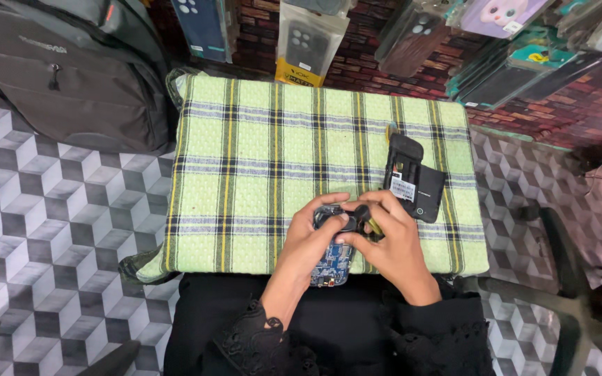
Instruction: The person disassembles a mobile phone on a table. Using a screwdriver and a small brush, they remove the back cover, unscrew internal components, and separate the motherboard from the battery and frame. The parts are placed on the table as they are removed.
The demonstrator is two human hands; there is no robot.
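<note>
A: Hands over the near edge of the green plaid cloth [259, 139], both on an opened phone [331, 263]. Left hand [308, 244] curls around the upper left of it, fingers closed on the body. Right hand [395, 247] pinches a small dark tool [362, 217] with a yellowish handle, its tip at the top of the phone — fingers narrow, wrapped tight.

B: Orientation of the phone?

A: Long axis runs roughly toward and away from the person, tilted slightly. Blue circuit board faces up; the end with the gold connector points at the lap, the far end is hidden under the fingers.

B: Other parts?

A: Black back cover [412, 177] lies just beyond the right hand, apart from the phone, inner side up, with a white label showing. Grey backpack [71, 69] stands at upper left on the patterned floor; packaged phone cases hang along the brick wall.

B: Risks?

A: Judgement only — the tool could slip off and scratch the bare board, since the tip sits close to exposed parts. The phone also overhangs the cloth edge, so a loosened grip might drop it into the lap. Whether any screw is loose, I cannot tell.
</note>
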